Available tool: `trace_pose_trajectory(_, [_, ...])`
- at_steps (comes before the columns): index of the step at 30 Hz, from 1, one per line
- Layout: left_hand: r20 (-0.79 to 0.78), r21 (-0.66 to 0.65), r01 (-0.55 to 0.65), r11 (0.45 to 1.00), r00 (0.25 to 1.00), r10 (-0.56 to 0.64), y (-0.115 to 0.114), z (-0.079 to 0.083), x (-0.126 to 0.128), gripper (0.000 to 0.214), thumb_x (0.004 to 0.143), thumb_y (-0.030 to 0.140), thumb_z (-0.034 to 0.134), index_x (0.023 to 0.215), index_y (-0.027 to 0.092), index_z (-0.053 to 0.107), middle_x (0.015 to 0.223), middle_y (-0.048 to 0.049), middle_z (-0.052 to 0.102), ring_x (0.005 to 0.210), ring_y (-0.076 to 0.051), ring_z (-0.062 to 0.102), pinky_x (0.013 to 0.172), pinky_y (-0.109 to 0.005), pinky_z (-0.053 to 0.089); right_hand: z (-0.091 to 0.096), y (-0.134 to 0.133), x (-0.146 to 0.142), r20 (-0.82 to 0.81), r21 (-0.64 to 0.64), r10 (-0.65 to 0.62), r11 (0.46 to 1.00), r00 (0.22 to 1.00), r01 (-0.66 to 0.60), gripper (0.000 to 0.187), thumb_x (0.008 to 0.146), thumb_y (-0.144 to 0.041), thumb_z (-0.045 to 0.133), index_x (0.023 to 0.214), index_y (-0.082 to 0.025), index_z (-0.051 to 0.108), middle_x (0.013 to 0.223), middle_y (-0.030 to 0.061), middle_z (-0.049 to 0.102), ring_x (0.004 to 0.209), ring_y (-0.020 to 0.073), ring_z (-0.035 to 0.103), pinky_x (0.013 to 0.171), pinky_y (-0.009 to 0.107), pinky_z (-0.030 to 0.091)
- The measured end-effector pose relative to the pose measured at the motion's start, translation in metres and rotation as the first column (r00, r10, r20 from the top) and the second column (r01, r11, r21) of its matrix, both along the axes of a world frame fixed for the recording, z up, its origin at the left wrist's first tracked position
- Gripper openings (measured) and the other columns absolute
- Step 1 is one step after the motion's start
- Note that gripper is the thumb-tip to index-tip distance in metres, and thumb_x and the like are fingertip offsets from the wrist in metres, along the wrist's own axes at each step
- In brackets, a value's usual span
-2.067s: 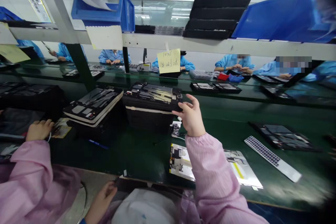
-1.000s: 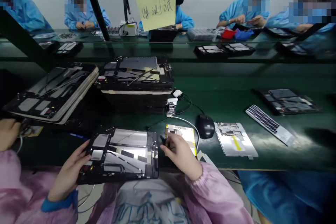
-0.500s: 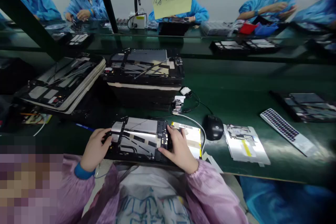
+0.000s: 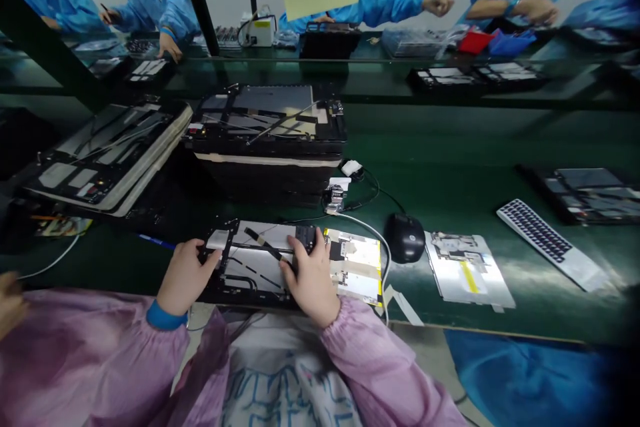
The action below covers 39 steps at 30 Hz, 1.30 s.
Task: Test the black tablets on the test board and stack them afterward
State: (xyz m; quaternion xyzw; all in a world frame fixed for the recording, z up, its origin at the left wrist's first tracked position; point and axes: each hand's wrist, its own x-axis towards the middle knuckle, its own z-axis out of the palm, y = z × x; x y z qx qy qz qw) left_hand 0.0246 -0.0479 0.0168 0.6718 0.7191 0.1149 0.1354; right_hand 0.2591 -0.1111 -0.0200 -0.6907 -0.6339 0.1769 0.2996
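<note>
An opened tablet frame (image 4: 253,260), black with silver plates and cables inside, lies flat at the near edge of the green bench. My left hand (image 4: 185,277) grips its left edge, fingers curled over the rim. My right hand (image 4: 310,277) rests on its right part, fingers bent down onto the inner parts near a black block. Just right of the frame lies a silver-and-yellow panel (image 4: 357,260) with a white cable running to it.
Two stacks of opened tablets stand behind, one in the middle (image 4: 270,140) and one at the left (image 4: 105,157). A black mouse (image 4: 406,247), a silver plate (image 4: 467,270) and a small keyboard (image 4: 547,243) lie to the right. Workers in blue sit across the bench.
The tablet frame came from the stack to the near bench edge. Over the last half second my right hand slid left onto the frame's inside; my left hand kept its grip.
</note>
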Motion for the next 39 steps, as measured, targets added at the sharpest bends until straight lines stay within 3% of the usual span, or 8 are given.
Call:
trace_pose_trajectory(8, [0.036, 0.059, 0.177, 0.982, 0.983, -0.180, 0.000, 0.019, 0.023, 0.042, 0.081, 0.044, 0.051, 0.105, 0.010, 0.058, 0.097, -0.0139, 0.056, 0.085, -0.027, 0.059, 0.075, -0.039, 0.049, -0.007, -0.005, 0.005, -0.182, 0.152, 0.120, 0.984, 0.976, -0.093, 0.012, 0.082, -0.015, 0.051, 0.084, -0.020, 0.062, 0.134, 0.0109, 0.052, 0.141, 0.0350, 0.020, 0.107, 0.070, 0.006])
trace_pose_trajectory(13, [0.239, 0.045, 0.518, 0.854, 0.825, -0.513, -0.010, 0.034, 0.064, 0.020, 0.084, 0.028, 0.049, 0.098, 0.016, 0.057, 0.091, -0.0073, 0.058, 0.077, -0.020, 0.059, 0.070, -0.034, 0.050, 0.000, -0.006, 0.019, -0.469, 0.205, 0.241, 0.965, 0.850, -0.160, 0.011, 0.078, -0.013, 0.051, 0.081, -0.022, 0.056, 0.110, 0.0077, 0.066, 0.131, 0.0261, 0.043, 0.112, 0.061, 0.011])
trace_pose_trajectory(18, [0.251, 0.010, 0.708, 0.706, 0.682, -0.687, 0.000, 0.040, 0.085, 0.019, 0.086, 0.020, 0.044, 0.094, 0.019, 0.061, 0.095, -0.0071, 0.064, 0.088, -0.021, 0.061, 0.079, -0.034, 0.050, 0.009, -0.005, 0.043, -0.482, 0.232, 0.477, 0.879, 0.735, -0.418, 0.013, 0.076, -0.012, 0.050, 0.080, -0.023, 0.055, 0.098, 0.0042, 0.069, 0.119, 0.0230, 0.054, 0.112, 0.056, 0.017])
trace_pose_trajectory(21, [0.049, 0.074, 0.508, 0.858, 0.858, -0.512, 0.010, 0.038, 0.065, 0.027, 0.087, 0.029, 0.042, 0.099, 0.016, 0.062, 0.100, -0.0120, 0.065, 0.096, -0.027, 0.060, 0.087, -0.040, 0.047, 0.006, -0.009, 0.049, -0.475, 0.248, 0.431, 0.902, 0.767, -0.354, 0.014, 0.075, -0.013, 0.053, 0.084, -0.023, 0.058, 0.100, 0.0055, 0.066, 0.118, 0.0233, 0.054, 0.111, 0.052, 0.025])
trace_pose_trajectory(24, [-0.199, 0.104, 0.177, 0.979, 0.968, -0.154, 0.018, 0.028, 0.029, 0.043, 0.084, 0.039, 0.042, 0.102, 0.006, 0.063, 0.099, -0.0207, 0.063, 0.096, -0.035, 0.060, 0.087, -0.046, 0.045, 0.002, -0.017, 0.043, -0.543, 0.189, 0.153, 0.980, 0.826, -0.057, 0.014, 0.077, -0.014, 0.051, 0.084, -0.022, 0.061, 0.121, 0.0108, 0.056, 0.125, 0.0243, 0.047, 0.106, 0.047, 0.035])
trace_pose_trajectory(28, [-0.130, -0.113, 0.045, 0.993, 0.990, -0.060, 0.021, 0.010, -0.003, 0.052, 0.080, 0.048, 0.042, 0.105, 0.007, 0.061, 0.077, -0.0114, 0.065, 0.080, -0.029, 0.064, 0.071, -0.036, 0.049, 0.004, -0.023, 0.028, -0.565, 0.117, 0.067, 0.993, 0.823, 0.000, 0.012, 0.079, -0.015, 0.050, 0.082, -0.021, 0.060, 0.131, 0.0120, 0.050, 0.130, 0.0247, 0.042, 0.106, 0.044, 0.037])
trace_pose_trajectory(33, [0.073, -0.151, -0.078, 0.985, 0.993, 0.090, 0.025, -0.001, -0.010, 0.039, 0.072, 0.050, 0.053, 0.091, 0.017, 0.059, 0.076, -0.0071, 0.067, 0.074, -0.026, 0.065, 0.064, -0.033, 0.047, 0.007, -0.021, 0.018, -0.497, 0.139, 0.112, 0.989, 0.860, -0.048, 0.015, 0.085, -0.017, 0.045, 0.085, -0.021, 0.060, 0.129, 0.0123, 0.054, 0.130, 0.0237, 0.044, 0.106, 0.045, 0.037])
trace_pose_trajectory(39, [0.426, -0.085, -0.100, 0.991, 0.896, 0.127, 0.013, 0.025, -0.015, 0.036, 0.070, 0.048, 0.060, 0.087, 0.018, 0.051, 0.078, -0.0047, 0.065, 0.077, -0.024, 0.064, 0.069, -0.033, 0.050, 0.013, -0.018, 0.023, -0.253, 0.230, 0.255, 0.953, 0.933, -0.198, 0.018, 0.083, -0.014, 0.045, 0.092, -0.022, 0.059, 0.121, 0.0081, 0.061, 0.128, 0.0235, 0.044, 0.109, 0.050, 0.033])
